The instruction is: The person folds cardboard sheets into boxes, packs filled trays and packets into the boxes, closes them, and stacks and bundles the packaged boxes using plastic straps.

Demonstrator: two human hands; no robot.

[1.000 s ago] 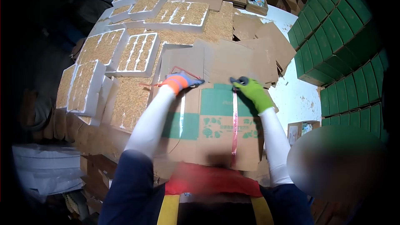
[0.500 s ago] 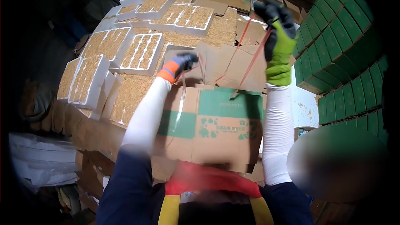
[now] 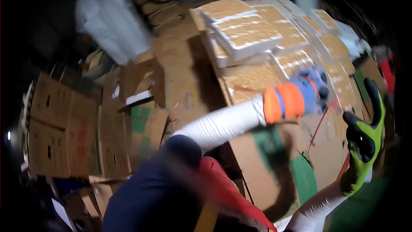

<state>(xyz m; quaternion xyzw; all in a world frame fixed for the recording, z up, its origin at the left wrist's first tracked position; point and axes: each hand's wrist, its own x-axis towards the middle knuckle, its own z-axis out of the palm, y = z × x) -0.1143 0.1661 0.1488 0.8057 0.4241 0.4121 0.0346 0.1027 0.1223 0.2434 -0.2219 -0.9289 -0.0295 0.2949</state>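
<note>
My left hand (image 3: 305, 89), in a blue and orange glove, is curled closed above the far end of a cardboard box (image 3: 242, 157). A thin red strap (image 3: 316, 132) runs from its fingertips down to the box, though blur softens the grip. The box is brown with green printed patches and lies on the table before me. On the right, my right hand (image 3: 365, 135) wears a black and lime-green glove. Its thumb and fingers are spread apart with nothing between them. Another stretch of red strap shows beside that wrist.
White foam trays (image 3: 246, 34) filled with light-brown material cover the far part of the table. Stacked brown cartons (image 3: 48, 133) stand at the left, near an open carton (image 3: 143, 81). A tall white wrapped bundle (image 3: 111, 21) stands behind them on the floor.
My view has swung left, bringing the floor and stacked cartons into sight. My right hand has gone from closed on the strap to spread open. The left hand stays closed near the strap.
</note>
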